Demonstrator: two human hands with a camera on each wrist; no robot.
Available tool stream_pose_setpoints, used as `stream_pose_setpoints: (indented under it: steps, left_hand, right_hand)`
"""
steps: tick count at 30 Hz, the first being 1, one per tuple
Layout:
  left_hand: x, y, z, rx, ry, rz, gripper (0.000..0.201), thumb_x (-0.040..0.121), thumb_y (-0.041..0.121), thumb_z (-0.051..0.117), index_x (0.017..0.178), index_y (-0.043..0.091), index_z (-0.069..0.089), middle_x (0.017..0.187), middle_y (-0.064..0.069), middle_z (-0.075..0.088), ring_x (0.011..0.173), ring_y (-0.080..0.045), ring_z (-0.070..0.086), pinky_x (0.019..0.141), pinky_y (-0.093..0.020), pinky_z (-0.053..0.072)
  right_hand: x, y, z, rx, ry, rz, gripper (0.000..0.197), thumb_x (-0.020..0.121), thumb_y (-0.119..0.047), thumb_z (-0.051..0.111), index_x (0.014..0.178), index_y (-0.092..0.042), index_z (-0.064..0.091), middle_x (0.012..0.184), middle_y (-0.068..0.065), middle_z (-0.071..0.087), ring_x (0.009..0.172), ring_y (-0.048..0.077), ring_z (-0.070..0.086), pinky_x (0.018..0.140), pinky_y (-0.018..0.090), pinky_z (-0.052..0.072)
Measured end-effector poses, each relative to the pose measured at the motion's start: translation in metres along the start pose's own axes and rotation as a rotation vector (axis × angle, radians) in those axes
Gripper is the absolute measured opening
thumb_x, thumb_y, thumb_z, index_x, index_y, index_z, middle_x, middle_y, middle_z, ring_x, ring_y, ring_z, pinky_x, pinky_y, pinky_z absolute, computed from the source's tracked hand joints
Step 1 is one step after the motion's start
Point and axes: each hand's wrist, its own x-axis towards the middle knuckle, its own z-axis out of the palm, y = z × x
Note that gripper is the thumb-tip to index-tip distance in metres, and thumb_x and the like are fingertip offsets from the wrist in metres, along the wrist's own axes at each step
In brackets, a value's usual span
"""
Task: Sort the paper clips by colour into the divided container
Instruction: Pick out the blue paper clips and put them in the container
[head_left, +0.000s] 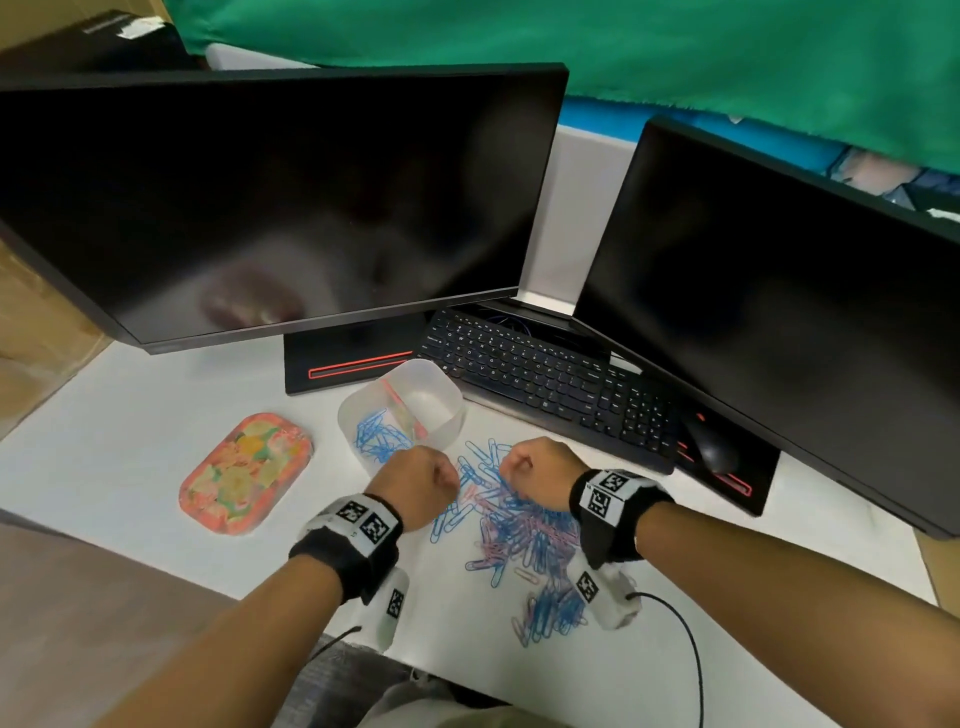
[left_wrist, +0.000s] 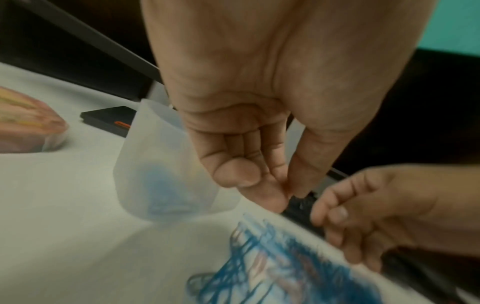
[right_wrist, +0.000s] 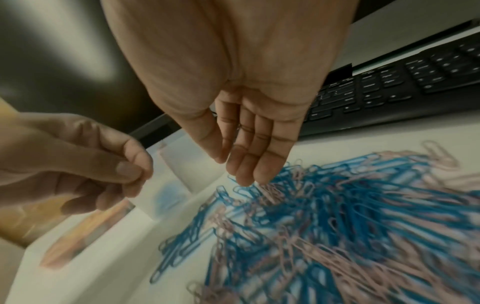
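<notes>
A heap of blue and pink paper clips (head_left: 519, 525) lies on the white desk, blurred in the wrist views (left_wrist: 272, 267) (right_wrist: 337, 216). Behind it stands a translucent divided container (head_left: 441, 379) (left_wrist: 145, 164) with a pink divider (head_left: 402, 402). Blue clips (head_left: 379, 436) fill its left compartment. My left hand (head_left: 447, 475) (left_wrist: 288, 195) hovers between the container and the heap, thumb pressed to curled fingertips. No clip shows in that pinch. My right hand (head_left: 514, 462) (right_wrist: 233, 170) hangs over the heap's far edge, fingers relaxed and pointing down, holding nothing visible.
A floral lid (head_left: 244, 473) lies left of the container. A black keyboard (head_left: 545, 379) and mouse (head_left: 711, 449) sit just behind the heap, under two dark monitors (head_left: 260, 208) (head_left: 779, 312). A black cable (head_left: 691, 649) trails off the near desk edge.
</notes>
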Motion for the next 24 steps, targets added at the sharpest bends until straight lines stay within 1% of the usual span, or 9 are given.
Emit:
stream_pose_setpoints:
  steps: [1,3,6,10,13,16,19,21,24]
  left_hand:
    - [0.003,-0.004,0.007,0.082,-0.001,-0.008,0.013,0.085,0.017,0.057,0.083,0.018,0.069,0.089,0.003,0.071,0.088,-0.015,0.066,0.080,-0.024,0.052]
    - [0.008,-0.013,0.018,0.215,0.010,-0.032,0.013,0.084,0.019,0.058,0.093,0.020,0.067,0.102,0.000,0.068,0.098,-0.020,0.063,0.086,-0.028,0.051]
    - [0.013,-0.026,0.029,0.356,0.010,-0.055,0.021,0.086,0.025,0.060,0.106,0.017,0.064,0.111,-0.004,0.063,0.103,-0.024,0.060,0.087,-0.032,0.050]
    - [0.015,-0.034,0.034,0.388,0.030,-0.065,0.018,0.088,0.024,0.054,0.098,0.014,0.065,0.104,-0.007,0.065,0.095,-0.026,0.062,0.080,-0.033,0.052]
    - [0.015,-0.037,0.035,0.350,0.049,-0.074,0.019,0.089,0.025,0.049,0.091,0.014,0.064,0.099,-0.008,0.067,0.090,-0.028,0.063,0.078,-0.034,0.053]
    - [0.014,-0.041,0.035,0.314,0.064,-0.079,0.022,0.090,0.024,0.045,0.092,0.013,0.063,0.099,-0.008,0.067,0.090,-0.028,0.063,0.078,-0.034,0.053]
    - [0.011,-0.044,0.034,0.292,0.079,-0.083,0.024,0.093,0.026,0.043,0.094,0.012,0.062,0.099,-0.008,0.066,0.090,-0.028,0.063,0.077,-0.033,0.052]
    - [0.011,-0.046,0.033,0.255,0.085,-0.083,0.020,0.091,0.028,0.045,0.086,0.014,0.059,0.094,-0.008,0.067,0.086,-0.027,0.062,0.074,-0.032,0.052]
    - [0.010,-0.044,0.030,0.172,0.078,-0.094,0.014,0.084,0.027,0.055,0.072,0.019,0.053,0.081,-0.003,0.064,0.077,-0.023,0.060,0.067,-0.028,0.050]
  right_hand:
    - [-0.002,0.004,0.002,-0.025,-0.010,-0.001,0.020,0.090,-0.012,0.051,0.090,-0.007,0.071,0.102,0.007,0.071,0.092,0.022,0.065,0.084,0.028,0.052]
    - [-0.006,0.010,0.008,-0.065,-0.040,-0.017,0.021,0.090,-0.007,0.049,0.091,-0.011,0.070,0.106,0.004,0.068,0.093,0.019,0.063,0.082,0.028,0.051]
    - [-0.011,0.012,0.018,-0.207,-0.102,-0.077,0.028,0.089,-0.003,0.044,0.100,-0.012,0.068,0.109,0.005,0.065,0.097,0.021,0.061,0.087,0.030,0.051]
    - [-0.007,0.006,0.040,-0.417,-0.167,-0.180,0.039,0.090,-0.009,0.045,0.124,-0.020,0.060,0.126,0.005,0.056,0.117,0.027,0.053,0.100,0.037,0.045]
    - [-0.002,0.002,0.055,-0.513,-0.177,-0.279,0.046,0.088,-0.008,0.050,0.132,-0.021,0.055,0.125,0.006,0.052,0.118,0.029,0.049,0.097,0.038,0.044]
    - [0.001,0.004,0.065,-0.647,-0.153,-0.377,0.043,0.087,-0.009,0.056,0.129,-0.016,0.057,0.121,0.011,0.051,0.113,0.032,0.048,0.091,0.038,0.043]
    - [0.003,0.010,0.069,-0.655,-0.104,-0.416,0.038,0.088,-0.011,0.055,0.125,-0.015,0.061,0.117,0.010,0.053,0.110,0.031,0.048,0.090,0.039,0.044]
    - [0.005,0.012,0.070,-0.645,-0.081,-0.445,0.032,0.089,-0.012,0.052,0.117,-0.014,0.066,0.113,0.010,0.055,0.107,0.030,0.050,0.089,0.040,0.046]
    - [0.009,0.011,0.072,-0.669,-0.057,-0.476,0.024,0.087,-0.012,0.052,0.103,-0.011,0.070,0.105,0.009,0.058,0.102,0.030,0.052,0.087,0.041,0.048]
